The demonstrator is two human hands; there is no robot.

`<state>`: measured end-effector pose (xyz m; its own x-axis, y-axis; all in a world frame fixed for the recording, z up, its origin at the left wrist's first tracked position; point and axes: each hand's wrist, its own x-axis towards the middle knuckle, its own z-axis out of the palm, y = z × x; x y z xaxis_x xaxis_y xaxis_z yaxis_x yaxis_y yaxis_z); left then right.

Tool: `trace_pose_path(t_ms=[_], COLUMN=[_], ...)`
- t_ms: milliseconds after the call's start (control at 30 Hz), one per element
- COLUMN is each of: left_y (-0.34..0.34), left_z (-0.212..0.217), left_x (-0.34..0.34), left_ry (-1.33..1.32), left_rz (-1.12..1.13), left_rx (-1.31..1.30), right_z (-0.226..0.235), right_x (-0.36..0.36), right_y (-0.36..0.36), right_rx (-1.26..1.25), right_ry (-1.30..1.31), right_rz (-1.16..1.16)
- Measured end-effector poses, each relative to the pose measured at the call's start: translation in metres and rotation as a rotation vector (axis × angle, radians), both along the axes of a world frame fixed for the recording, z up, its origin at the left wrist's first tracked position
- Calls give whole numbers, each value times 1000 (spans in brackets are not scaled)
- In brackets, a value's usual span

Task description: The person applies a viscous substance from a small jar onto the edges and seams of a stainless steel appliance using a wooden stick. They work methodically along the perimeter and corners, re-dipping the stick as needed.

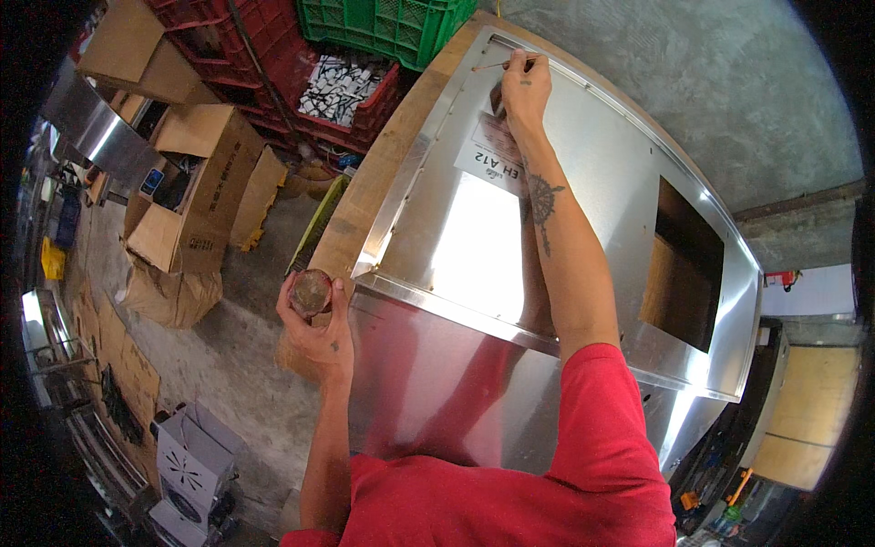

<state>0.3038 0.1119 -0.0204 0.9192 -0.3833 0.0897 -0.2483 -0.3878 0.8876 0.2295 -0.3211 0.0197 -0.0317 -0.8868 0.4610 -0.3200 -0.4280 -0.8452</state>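
A large shiny sheet-metal panel (592, 182) with a raised rim lies before me, with its front side folding down toward my body. My right arm stretches across it to the far left corner. There my right hand (527, 89) is closed in a pinch on a thin stick-like tool (490, 66), whose tip points left near the rim. Just off the panel's near left corner, my left hand (319, 333) grips a small round can (311, 293) with a brownish top, fingers wrapped round its sides. A white label (488, 150) lies on the panel below my right hand.
A dark rectangular opening (684, 264) is cut in the panel's right part. Wooden boards (365, 187) show beneath its left edge. Green (387, 27) and red crates (369, 114) stand at the back, a cardboard box (205, 182) at left. A concrete wall (729, 82) borders the far right.
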Motion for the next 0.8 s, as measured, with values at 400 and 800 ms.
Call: trace_pose_path(t_ms=[400,800], left_y=[2,2], left_z=[-9,19], left_x=[2,-4], left_ry=[-23,29], left_rz=[-13,-25], left_rx=[-36,105], right_z=[4,-8], right_x=[0,-20], right_y=[6,-4], right_rx=[-25,-88], right_ry=[13,-131], right_rz=[18,-157])
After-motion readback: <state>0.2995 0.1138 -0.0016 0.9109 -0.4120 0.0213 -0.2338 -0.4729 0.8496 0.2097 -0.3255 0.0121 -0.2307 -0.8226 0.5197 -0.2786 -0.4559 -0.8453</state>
